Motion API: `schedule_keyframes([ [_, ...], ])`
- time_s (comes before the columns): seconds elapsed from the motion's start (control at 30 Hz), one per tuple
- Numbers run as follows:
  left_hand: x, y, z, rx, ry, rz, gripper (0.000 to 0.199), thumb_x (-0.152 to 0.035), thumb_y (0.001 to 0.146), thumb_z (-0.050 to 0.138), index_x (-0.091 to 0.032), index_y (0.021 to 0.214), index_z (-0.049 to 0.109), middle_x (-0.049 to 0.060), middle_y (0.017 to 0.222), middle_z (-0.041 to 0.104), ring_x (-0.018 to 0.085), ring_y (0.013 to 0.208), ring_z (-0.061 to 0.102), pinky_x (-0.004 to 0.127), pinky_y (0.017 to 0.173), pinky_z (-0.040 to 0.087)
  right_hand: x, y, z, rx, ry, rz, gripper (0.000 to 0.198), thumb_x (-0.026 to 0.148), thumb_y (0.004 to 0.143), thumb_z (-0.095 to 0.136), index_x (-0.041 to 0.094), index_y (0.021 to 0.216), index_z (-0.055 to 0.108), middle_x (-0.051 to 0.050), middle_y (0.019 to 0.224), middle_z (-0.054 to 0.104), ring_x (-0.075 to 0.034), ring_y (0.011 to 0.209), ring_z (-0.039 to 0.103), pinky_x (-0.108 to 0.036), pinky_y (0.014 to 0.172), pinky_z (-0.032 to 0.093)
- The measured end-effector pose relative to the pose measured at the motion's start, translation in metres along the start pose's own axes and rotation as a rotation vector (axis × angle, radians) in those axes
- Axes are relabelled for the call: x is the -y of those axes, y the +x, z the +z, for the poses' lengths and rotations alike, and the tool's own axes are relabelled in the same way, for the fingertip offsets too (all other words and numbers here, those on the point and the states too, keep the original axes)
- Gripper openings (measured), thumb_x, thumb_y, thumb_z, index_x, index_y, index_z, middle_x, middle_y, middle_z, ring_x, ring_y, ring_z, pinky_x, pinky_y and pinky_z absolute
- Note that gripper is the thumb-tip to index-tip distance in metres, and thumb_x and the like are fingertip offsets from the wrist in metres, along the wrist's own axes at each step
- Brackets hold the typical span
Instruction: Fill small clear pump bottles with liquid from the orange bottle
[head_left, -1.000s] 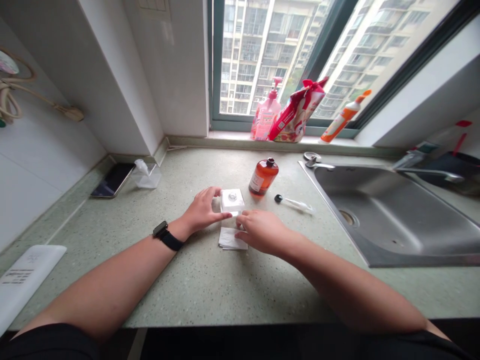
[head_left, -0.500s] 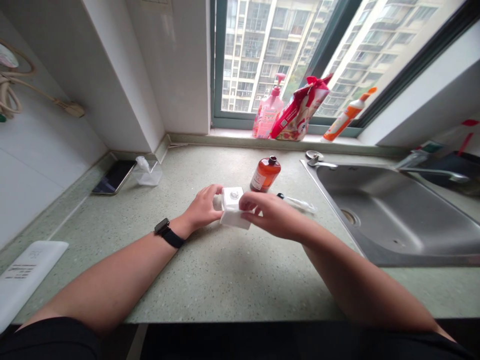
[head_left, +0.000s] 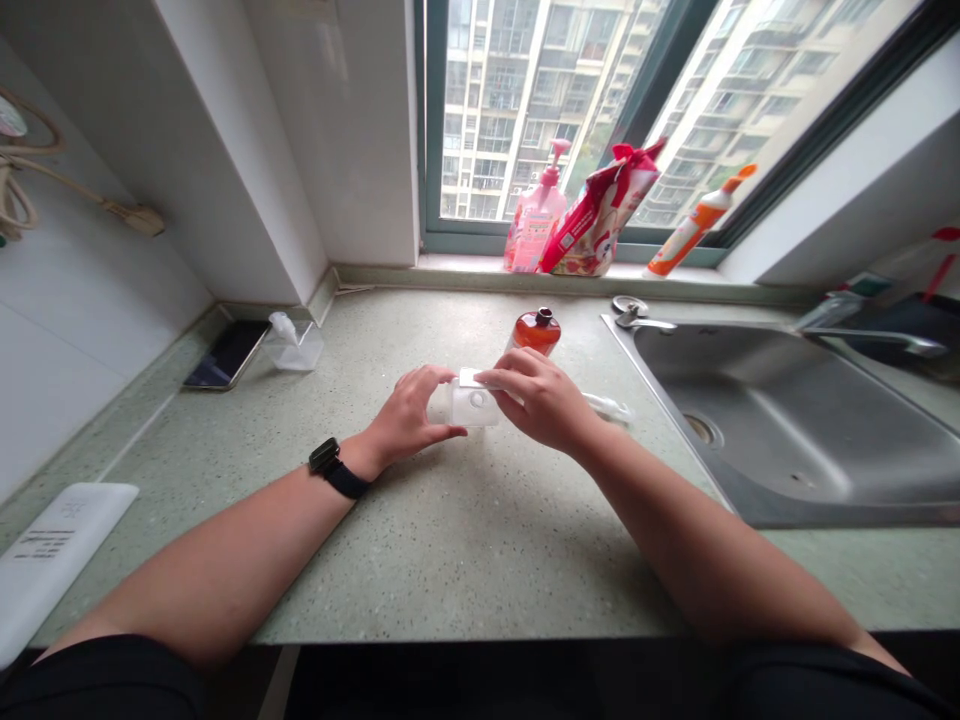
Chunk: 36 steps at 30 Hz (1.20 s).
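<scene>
A clear, square-sided bottle (head_left: 475,408) with a round neck stands in front of me on the counter. My left hand (head_left: 409,412) holds it from the left, thumb at the near side and fingers at the far side. In the fingertips of my right hand (head_left: 538,398) is a small flat white piece (head_left: 470,377), over the far edge of the bottle; what it is I cannot make out. Just behind my right hand stands an uncapped amber bottle (head_left: 537,331), partly hidden. A clear pump head (head_left: 611,408) lies to the right, its near end covered by my hand.
A steel sink (head_left: 787,430) with a faucet lies to the right. Back left are a phone (head_left: 227,355) and a small clear pump bottle (head_left: 295,345). A white board-like object (head_left: 67,560) lies front left. A pink pump bottle (head_left: 535,225), red bag (head_left: 600,215) and orange bottle (head_left: 694,230) line the windowsill.
My right hand has moved slightly up and back, now with the white piece in its fingertips above the clear bottle. It now covers more of the amber bottle and the pump head.
</scene>
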<state>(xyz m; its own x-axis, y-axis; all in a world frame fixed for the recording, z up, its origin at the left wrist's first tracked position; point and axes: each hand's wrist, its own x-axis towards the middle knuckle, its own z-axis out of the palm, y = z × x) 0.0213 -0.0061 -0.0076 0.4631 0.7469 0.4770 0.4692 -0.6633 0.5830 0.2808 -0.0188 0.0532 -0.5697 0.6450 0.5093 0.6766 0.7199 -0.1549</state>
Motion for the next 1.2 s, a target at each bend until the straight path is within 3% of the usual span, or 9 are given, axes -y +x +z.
schedule_keyframes([
  [0.33,0.000,-0.001,0.001,-0.014,0.025,0.052,0.073,-0.055,0.080,0.094,-0.027,0.138,0.059,0.012,0.136,0.070,0.035,0.131,0.065,0.054,0.116,0.048,0.002,0.001,-0.009,0.093,0.063,-0.056,0.039,0.010,0.101,0.050,0.027,0.115,0.083,-0.006,0.101,0.076,-0.021,0.094,0.064,-0.038,0.089,0.050],
  [0.87,-0.003,-0.001,0.000,-0.001,0.068,0.117,0.073,-0.055,0.086,0.090,-0.027,0.146,0.059,0.012,0.138,0.070,0.035,0.131,0.064,0.054,0.118,0.046,0.006,-0.002,-0.003,0.034,-0.002,-0.160,0.048,0.003,0.101,0.053,0.036,0.118,0.084,-0.004,0.099,0.074,-0.021,0.095,0.060,-0.037,0.089,0.043],
  [1.2,-0.005,0.000,0.000,-0.010,0.089,0.073,0.072,-0.063,0.085,0.087,-0.025,0.140,0.061,0.012,0.132,0.070,0.035,0.125,0.066,0.054,0.112,0.049,0.011,0.001,-0.007,0.096,0.067,0.015,0.044,0.006,0.100,0.052,0.031,0.111,0.087,-0.005,0.088,0.068,-0.019,0.081,0.058,-0.035,0.080,0.044],
])
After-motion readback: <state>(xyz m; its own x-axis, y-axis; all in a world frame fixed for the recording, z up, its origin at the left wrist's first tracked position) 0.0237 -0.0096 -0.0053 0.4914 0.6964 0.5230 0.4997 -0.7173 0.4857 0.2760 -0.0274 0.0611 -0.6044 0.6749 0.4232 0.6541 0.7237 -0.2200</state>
